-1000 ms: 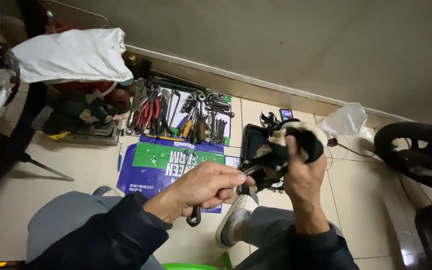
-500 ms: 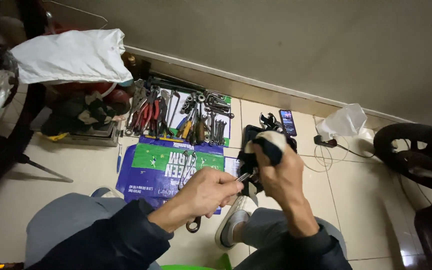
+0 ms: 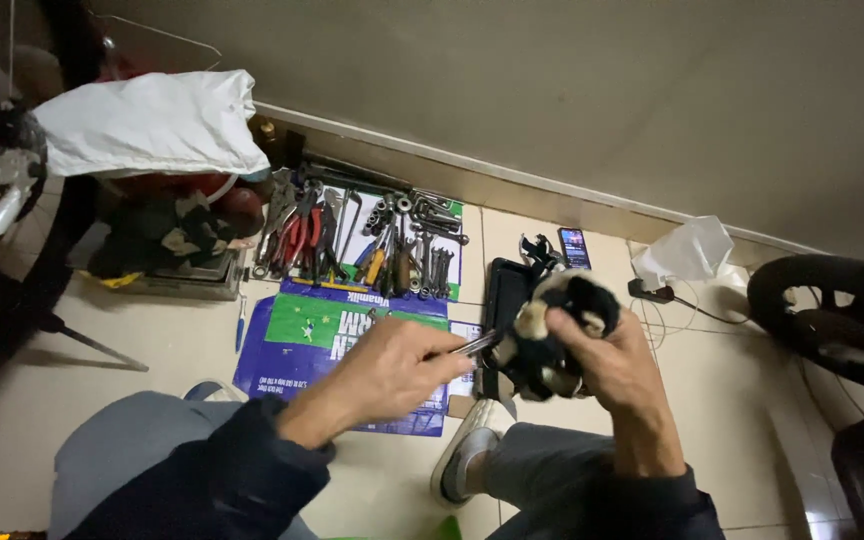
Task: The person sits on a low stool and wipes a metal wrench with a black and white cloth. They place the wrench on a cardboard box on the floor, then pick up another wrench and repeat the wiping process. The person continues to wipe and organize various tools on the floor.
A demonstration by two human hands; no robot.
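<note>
My right hand (image 3: 620,362) grips a dirty black and cream rag (image 3: 558,330) wrapped around a dark part, held above my knee. My left hand (image 3: 392,368) holds a slim metal tool (image 3: 474,345) whose tip points into the rag. What lies inside the rag is hidden. Both arms wear dark sleeves. My grey trousers and a grey shoe (image 3: 460,464) show below the hands.
A blue and green flattened box (image 3: 337,335) lies on the tiled floor, with several pliers, wrenches and screwdrivers (image 3: 372,240) spread beyond it. A black tray (image 3: 505,290), a phone (image 3: 574,247), a crumpled plastic bag (image 3: 684,252), a white sack (image 3: 147,125) and bicycle wheels (image 3: 832,320) stand around.
My right hand with the rag has lowered slightly and turned. My left hand shifted its grip, and the metal tool now lies more level, pointing into the rag.
</note>
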